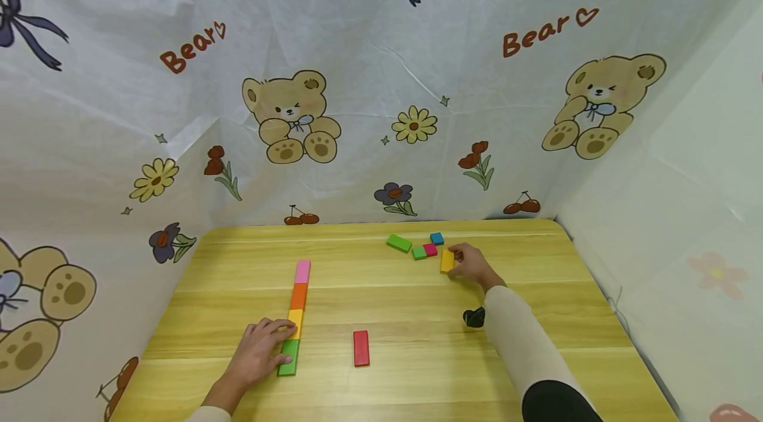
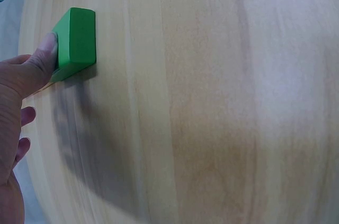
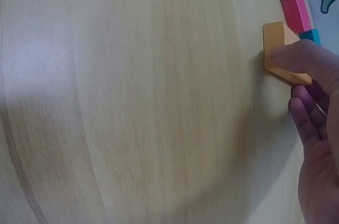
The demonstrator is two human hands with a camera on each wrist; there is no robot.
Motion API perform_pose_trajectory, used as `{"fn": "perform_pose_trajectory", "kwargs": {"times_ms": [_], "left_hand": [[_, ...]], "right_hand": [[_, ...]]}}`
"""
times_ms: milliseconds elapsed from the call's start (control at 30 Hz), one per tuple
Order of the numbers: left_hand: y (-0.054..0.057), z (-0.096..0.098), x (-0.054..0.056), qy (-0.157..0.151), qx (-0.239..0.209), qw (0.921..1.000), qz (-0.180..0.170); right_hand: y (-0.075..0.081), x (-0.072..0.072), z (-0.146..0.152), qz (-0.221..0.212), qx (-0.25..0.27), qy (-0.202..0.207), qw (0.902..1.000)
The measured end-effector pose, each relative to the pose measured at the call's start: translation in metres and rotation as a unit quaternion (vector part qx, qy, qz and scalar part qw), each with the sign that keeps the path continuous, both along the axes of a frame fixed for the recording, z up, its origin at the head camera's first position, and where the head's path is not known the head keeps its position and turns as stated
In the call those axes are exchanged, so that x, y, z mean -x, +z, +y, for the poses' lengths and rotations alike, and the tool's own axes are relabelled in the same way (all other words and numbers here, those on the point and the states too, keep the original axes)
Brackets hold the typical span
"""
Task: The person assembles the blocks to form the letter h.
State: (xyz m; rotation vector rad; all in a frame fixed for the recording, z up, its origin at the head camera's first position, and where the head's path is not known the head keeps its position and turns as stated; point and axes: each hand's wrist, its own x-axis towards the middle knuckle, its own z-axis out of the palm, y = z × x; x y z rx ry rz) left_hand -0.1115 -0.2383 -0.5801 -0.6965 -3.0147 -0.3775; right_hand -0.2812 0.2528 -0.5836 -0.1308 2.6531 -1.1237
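On the left of the table, a row of flat blocks runs away from me: green (image 1: 289,357), yellow (image 1: 296,319), orange (image 1: 299,296) and pink (image 1: 303,271). My left hand (image 1: 257,350) rests against the near end of this row. Its thumb (image 2: 46,49) touches the green block, and its forefinger reaches the yellow one. Farther back on the right, my right hand (image 1: 473,264) pinches another yellow block (image 3: 274,44) between thumb and fingers. That block is close to the table; whether it touches the surface I cannot tell.
Beside the right hand lie small blocks in blue (image 1: 437,238), pink-red (image 1: 430,250) and green (image 1: 419,253), and a longer green block (image 1: 399,243). A red block (image 1: 361,348) lies front centre. A small black object (image 1: 473,317) shows beside the right forearm.
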Motion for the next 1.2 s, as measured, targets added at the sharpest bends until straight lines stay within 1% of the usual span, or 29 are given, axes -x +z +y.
{"fn": "perform_pose_trajectory", "kwargs": {"times_ms": [233, 400, 533, 667, 800, 967, 1200], "left_hand": [[0.001, 0.001, -0.002, 0.001, 0.000, 1.0000, -0.003], [0.000, 0.001, -0.003, -0.001, 0.000, 1.0000, -0.002], [0.000, 0.001, -0.005, 0.001, -0.001, 1.0000, 0.001], [0.000, 0.001, -0.006, 0.003, -0.003, 1.0000, 0.000], [0.001, 0.000, -0.005, 0.003, -0.004, 1.0000, -0.004], [0.002, 0.000, -0.003, 0.003, -0.005, 0.9999, -0.011], [0.001, 0.000, -0.002, 0.001, -0.007, 0.9999, -0.009]], "right_hand": [[-0.002, -0.009, -0.001, 0.013, 0.003, -0.004, 0.9999], [-0.004, -0.019, -0.002, 0.021, 0.015, -0.013, 0.9996], [-0.004, -0.027, -0.006, 0.031, 0.023, -0.008, 0.9992], [-0.004, -0.035, -0.011, 0.032, 0.024, -0.006, 0.9992], [-0.004, -0.045, -0.018, 0.043, 0.022, 0.009, 0.9988], [-0.002, -0.055, -0.028, 0.055, 0.040, 0.028, 0.9973], [0.005, -0.064, -0.046, 0.064, 0.056, 0.051, 0.9950]]}}
